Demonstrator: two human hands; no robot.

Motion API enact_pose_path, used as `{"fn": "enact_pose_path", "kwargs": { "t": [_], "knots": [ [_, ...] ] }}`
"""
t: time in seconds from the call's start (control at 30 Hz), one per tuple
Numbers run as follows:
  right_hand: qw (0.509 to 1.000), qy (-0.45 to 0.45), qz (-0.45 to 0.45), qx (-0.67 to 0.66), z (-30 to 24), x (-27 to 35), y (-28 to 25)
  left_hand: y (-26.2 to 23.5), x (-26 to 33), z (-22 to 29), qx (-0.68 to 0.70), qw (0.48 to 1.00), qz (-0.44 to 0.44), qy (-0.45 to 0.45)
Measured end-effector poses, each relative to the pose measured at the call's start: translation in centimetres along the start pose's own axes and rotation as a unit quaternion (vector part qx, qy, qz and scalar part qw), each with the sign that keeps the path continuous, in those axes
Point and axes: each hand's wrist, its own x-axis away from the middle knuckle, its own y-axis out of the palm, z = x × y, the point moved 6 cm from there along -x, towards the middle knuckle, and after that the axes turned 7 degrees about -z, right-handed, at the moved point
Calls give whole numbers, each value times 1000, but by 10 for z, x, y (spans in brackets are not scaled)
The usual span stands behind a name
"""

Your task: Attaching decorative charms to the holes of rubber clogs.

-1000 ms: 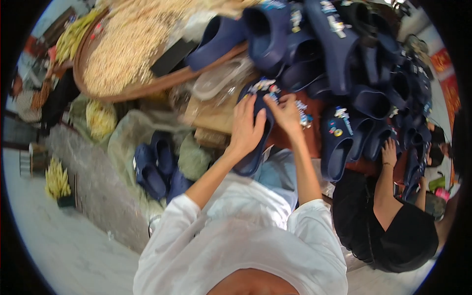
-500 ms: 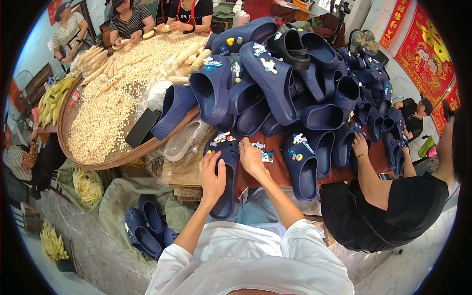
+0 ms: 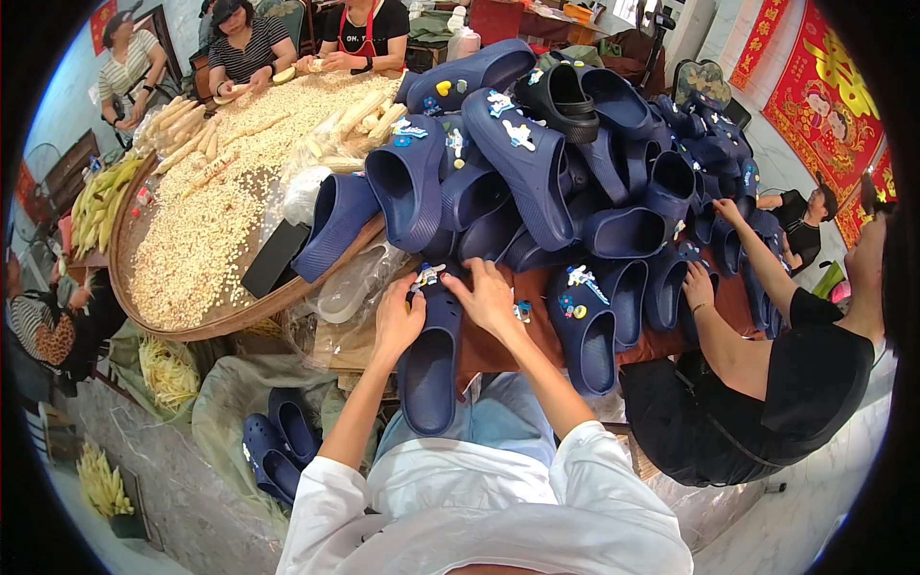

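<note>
A navy clog [image 3: 428,383] lies right in front of me, its open heel toward my body and its toe over the table edge. White-and-blue cartoon charms [image 3: 428,276] are fixed on the toe. My left hand [image 3: 401,314] grips the left side of the toe, thumb on top near the charms. From the right, my right hand [image 3: 486,295] holds the toe, with the thumb on the upper; its other fingertips are partly hidden. Beside that hand, small loose charms [image 3: 522,311] lie on the brown cloth. Another decorated clog [image 3: 586,331] stands to the right.
A big heap of navy clogs [image 3: 522,172] fills the table ahead. At left is a round basket [image 3: 192,333] of corn kernels, with people seated behind. A co-worker in black [image 3: 738,412] reaches among clogs at right. More clogs [image 3: 271,460] lie in a sack at lower left.
My left hand has moved forward from the clog's side to its toe. My right hand has come from beside the clog onto it. The co-worker's far arm now reaches higher into the heap.
</note>
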Motion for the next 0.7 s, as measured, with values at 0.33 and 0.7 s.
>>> {"fn": "enact_pose_path", "kwargs": {
  "t": [0.33,0.7],
  "knots": [
    [1000,7,-15,-16,21,-17,29,15,-14,17,-69,989,-119,-51],
    [993,-45,-35,105,4,-29,34,14,-21,13,-111,986,-108,-53]
  ]
}}
